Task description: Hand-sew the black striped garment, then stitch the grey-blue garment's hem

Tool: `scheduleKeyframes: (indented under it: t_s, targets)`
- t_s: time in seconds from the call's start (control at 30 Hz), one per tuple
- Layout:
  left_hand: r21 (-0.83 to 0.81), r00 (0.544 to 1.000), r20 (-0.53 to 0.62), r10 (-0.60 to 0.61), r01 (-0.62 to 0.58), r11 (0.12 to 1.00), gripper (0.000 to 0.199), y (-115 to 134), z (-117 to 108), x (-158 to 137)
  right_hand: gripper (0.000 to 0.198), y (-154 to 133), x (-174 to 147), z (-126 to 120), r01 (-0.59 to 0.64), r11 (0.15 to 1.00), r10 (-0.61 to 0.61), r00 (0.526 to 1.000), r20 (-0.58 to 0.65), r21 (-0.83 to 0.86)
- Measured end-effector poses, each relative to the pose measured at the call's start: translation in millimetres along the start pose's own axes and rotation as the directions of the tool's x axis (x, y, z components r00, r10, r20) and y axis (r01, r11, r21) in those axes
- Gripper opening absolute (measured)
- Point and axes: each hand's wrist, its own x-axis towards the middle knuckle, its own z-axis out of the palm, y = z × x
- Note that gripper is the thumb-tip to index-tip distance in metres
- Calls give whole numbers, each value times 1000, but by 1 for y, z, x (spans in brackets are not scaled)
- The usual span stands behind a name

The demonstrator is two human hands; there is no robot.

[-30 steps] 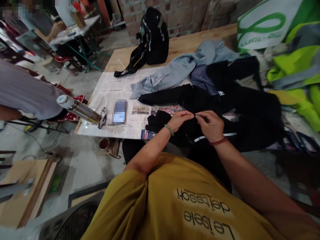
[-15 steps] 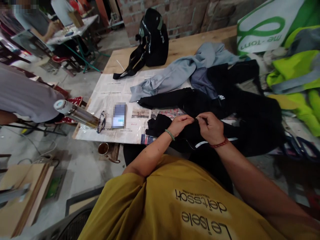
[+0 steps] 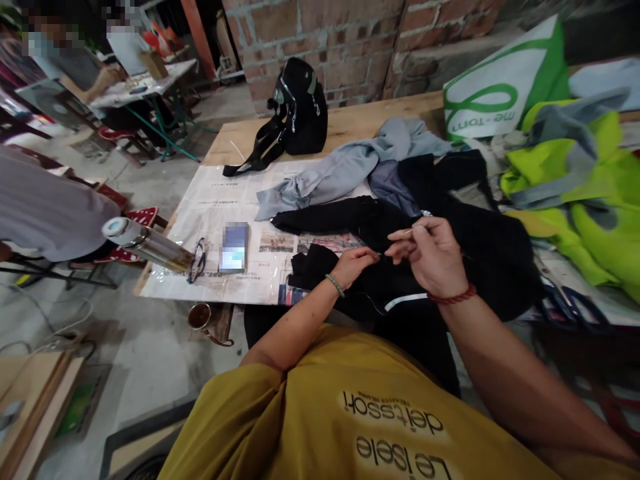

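A black garment (image 3: 480, 247) with a white stripe lies in folds over the table's near edge and my lap. My left hand (image 3: 353, 270), a green beaded bracelet on its wrist, is closed in a pinch on the cloth at the garment's middle. Just right of it, my right hand (image 3: 437, 260) is raised a little above the cloth. Its thumb and forefinger pinch a thin, light sewing needle (image 3: 409, 231), while the other fingers curl toward the left hand. Any thread is too fine to make out.
On the newspaper-covered table (image 3: 170, 280) are a phone (image 3: 234, 248), glasses (image 3: 199, 259), a flask (image 3: 147, 243), a grey garment (image 3: 320, 177) and a black bag (image 3: 303, 110). Scissors (image 3: 575, 300) and yellow-green clothing (image 3: 590, 200) lie right. A cup (image 3: 200, 316) stands below; people sit left.
My right hand has lifted and moved right, away from my left hand, with the needle showing in its fingers. The left hand keeps its pinch on the cloth. The view has shifted slightly.
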Motion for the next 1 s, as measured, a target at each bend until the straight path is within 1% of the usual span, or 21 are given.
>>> scheduleKeyframes:
  t_s: [0.07, 0.13, 0.17, 0.23, 0.3, 0.33, 0.4, 0.43, 0.47, 0.5, 0.53, 0.6, 0.67, 0.73, 0.77, 0.87, 1.0]
  targets:
    - [-3, 1000, 11, -9, 9, 1000, 17, 0, 0, 0, 14, 4, 6, -7, -102, 988, 97, 994, 53, 112]
    - [-14, 1000, 12, -23, 24, 1000, 19, 0, 0, -1, 13, 7, 13, -17, -136, 974, 128, 990, 52, 179]
    - [-19, 999, 11, -34, 34, 999, 20, 0, 0, -1, 12, 6, 18, -23, -130, 969, 128, 991, 22, 212]
    - [-26, 999, 6, -50, 51, 998, 21, 0, -1, -1, 11, 3, 30, -36, -67, 963, 94, 991, -93, 260]
    - [-27, 999, 8, -50, 50, 998, 21, -1, -1, 0, 11, -2, 43, -50, 60, 974, -5, 970, -243, 220]
    - [-26, 999, 9, -45, 45, 999, 22, -1, -1, 0, 10, -5, 49, -57, 137, 979, -83, 946, -314, 153]
    - [-25, 999, 9, -35, 36, 999, 22, -1, -1, 0, 7, -10, 62, -72, 266, 964, -254, 875, -412, -29]
    - [-25, 999, 9, -34, 35, 999, 22, 0, 0, 0, 5, -12, 67, -80, 312, 942, -336, 836, -434, -128]
    - [-27, 999, 8, -35, 35, 999, 22, 0, 0, -1, 4, -14, 71, -88, 341, 912, -409, 803, -434, -229]
    - [-30, 999, 7, -37, 37, 999, 22, 0, 0, -1, 3, -17, 74, -95, 354, 874, -472, 779, -413, -333]
    - [-32, 999, 6, -39, 40, 999, 21, 1, 1, -1, 4, -20, 76, -102, 353, 831, -521, 765, -379, -431]
    - [-38, 999, 4, -44, 44, 998, 21, 1, 1, -2, 7, -27, 78, -114, 318, 733, -577, 759, -302, -602]
    - [-39, 999, -1, -44, 44, 998, 21, 1, 1, -2, 10, -34, 79, -123, 271, 639, -604, 757, -251, -720]
    - [-37, 999, -3, -41, 41, 998, 22, 1, 0, -1, 14, -40, 80, -128, 257, 570, -636, 740, -221, -780]
    - [-36, 999, -3, -39, 38, 999, 22, 0, 0, -1, 17, -44, 81, -129, 267, 549, -653, 728, -207, -792]
    - [-34, 1000, 2, -26, 26, 999, 23, -1, -1, 0, 26, -51, 83, -132, 318, 527, -693, 698, -181, -788]
    - [-39, 1000, 2, -18, 18, 999, 23, -2, -2, 0, 30, -57, 84, -136, 322, 511, -705, 688, -174, -797]
